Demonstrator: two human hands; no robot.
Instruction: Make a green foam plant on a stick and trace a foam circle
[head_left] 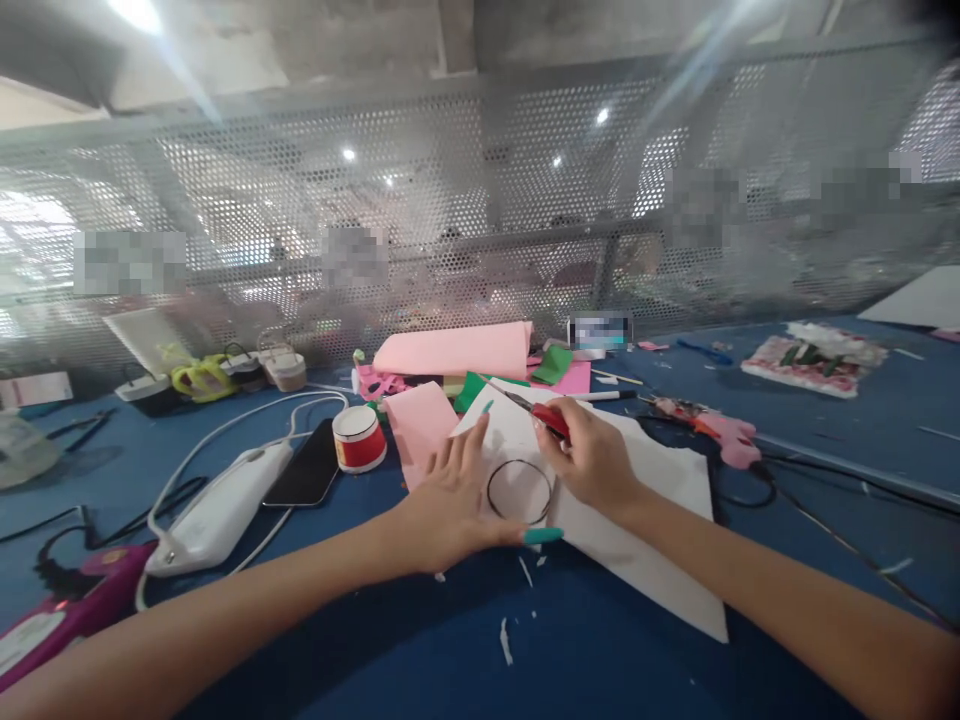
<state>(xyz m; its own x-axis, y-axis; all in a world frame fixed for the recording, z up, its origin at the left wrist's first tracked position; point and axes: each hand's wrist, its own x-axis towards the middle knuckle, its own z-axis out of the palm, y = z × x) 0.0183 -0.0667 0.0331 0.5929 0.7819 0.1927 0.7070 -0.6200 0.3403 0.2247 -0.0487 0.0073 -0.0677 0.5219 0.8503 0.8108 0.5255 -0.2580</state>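
Note:
My left hand [450, 500] lies spread on a white sheet of paper [645, 520], its fingers apart and long teal nails showing. Between its thumb and my right hand is a thin black circle [519, 492] on the paper; whether it is drawn or a loose ring I cannot tell. My right hand [592, 455] is wrapped round red-handled scissors [553, 420], whose thin metal tips point away to the upper left above the sheet. Pink paper [416, 425] and green paper [471, 390] stick out beyond the left fingers.
Left of the hands are a red-and-white roll [360, 440], a black phone [306, 465], a white power strip [221, 505] and a magenta glue gun [75, 610]. A pink glue gun [727, 440] with its cord lies right. A perforated metal screen [450, 220] borders the blue table's back.

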